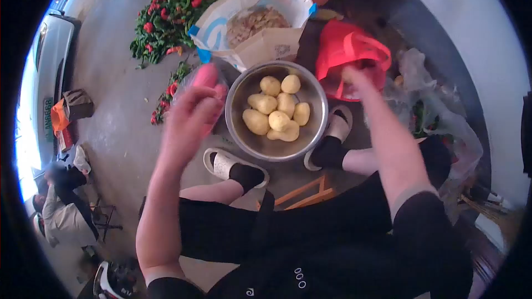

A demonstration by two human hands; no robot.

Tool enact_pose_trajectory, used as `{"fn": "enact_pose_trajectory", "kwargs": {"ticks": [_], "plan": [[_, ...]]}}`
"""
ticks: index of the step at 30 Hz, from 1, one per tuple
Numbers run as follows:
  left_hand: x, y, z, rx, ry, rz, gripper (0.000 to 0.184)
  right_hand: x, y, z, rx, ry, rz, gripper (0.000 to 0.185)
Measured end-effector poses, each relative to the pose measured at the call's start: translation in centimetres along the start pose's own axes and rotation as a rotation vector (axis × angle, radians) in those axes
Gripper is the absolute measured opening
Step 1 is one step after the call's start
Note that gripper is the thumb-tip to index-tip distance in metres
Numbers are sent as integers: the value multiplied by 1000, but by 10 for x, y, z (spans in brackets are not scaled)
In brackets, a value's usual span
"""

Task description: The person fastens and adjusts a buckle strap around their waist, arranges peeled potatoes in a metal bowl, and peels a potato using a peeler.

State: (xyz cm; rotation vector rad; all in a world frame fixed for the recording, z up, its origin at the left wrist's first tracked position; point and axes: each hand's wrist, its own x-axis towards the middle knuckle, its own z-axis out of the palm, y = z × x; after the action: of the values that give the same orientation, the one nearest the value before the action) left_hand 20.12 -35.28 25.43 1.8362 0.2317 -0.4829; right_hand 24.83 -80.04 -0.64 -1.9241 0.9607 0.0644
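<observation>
My left hand [195, 113] is left of the steel bowl [235, 133], its fingers bent together and blurred. Whatever they hold, I cannot make out. Just beyond and partly under it lies a pink object [205, 76] by some clear plastic. My right hand [353, 75] reaches into the mouth of a red bag [363, 50], and its fingers are hidden or blurred there. Several peeled potatoes [279, 121] lie in the bowl, which stands on the floor between my feet.
Beyond the bowl stands an open paper bag [282, 50] lined with peelings [257, 25]. Green and red peppers [172, 16] are heaped at far left. Clear plastic bags [438, 116] lie right. A wooden stool [310, 192] shows below me. Another person [66, 221] sits at left near a car [55, 61].
</observation>
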Motion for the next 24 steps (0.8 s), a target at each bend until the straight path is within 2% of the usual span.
{"fn": "enact_pose_trajectory", "kwargs": {"ticks": [2,3,4,6,7,9,10,12,15,16,17,18,19,20,23,24], "plan": [[15,-33,30,205,-216,65,31,-28,13,7,169,-154,195,77],[18,-47,49,204,-285,-27,36,-35,26,11,216,-216,283,79],[21,-58,69,204,-352,-116,42,-41,55,39,429,-78,200,73],[33,-84,105,230,-343,-159,48,-98,24,27,316,-224,190,65],[39,-101,126,65,-295,-197,50,-128,5,20,259,-295,178,63],[37,-116,158,-285,-222,-271,52,-169,-23,17,176,-377,127,78],[31,-115,168,-472,-194,-302,53,-187,-34,17,83,-368,29,76],[26,-109,168,-723,-187,-319,53,-216,-56,24,-89,-348,-179,72],[27,-107,151,-898,-242,-307,50,-253,-68,29,-37,-421,-359,68],[39,-127,146,-946,-241,-300,49,-251,-66,32,14,-485,-368,57],[44,-140,140,-993,-241,-295,48,-253,-71,27,75,-538,-333,54],[31,-132,133,-1225,-221,-341,47,-258,-80,16,138,-590,-295,51],[25,-135,125,-1262,-228,-334,47,-261,-86,7,203,-642,-251,48],[19,-138,116,-1295,-237,-327,47,-258,-86,1,10,-525,-390,42],[12,-148,99,-1291,-200,-308,52,-241,-61,5,-228,-413,-619,43],[12,-150,93,-1279,-200,-311,54,-252,-66,3,-205,-437,-571,40]]}}
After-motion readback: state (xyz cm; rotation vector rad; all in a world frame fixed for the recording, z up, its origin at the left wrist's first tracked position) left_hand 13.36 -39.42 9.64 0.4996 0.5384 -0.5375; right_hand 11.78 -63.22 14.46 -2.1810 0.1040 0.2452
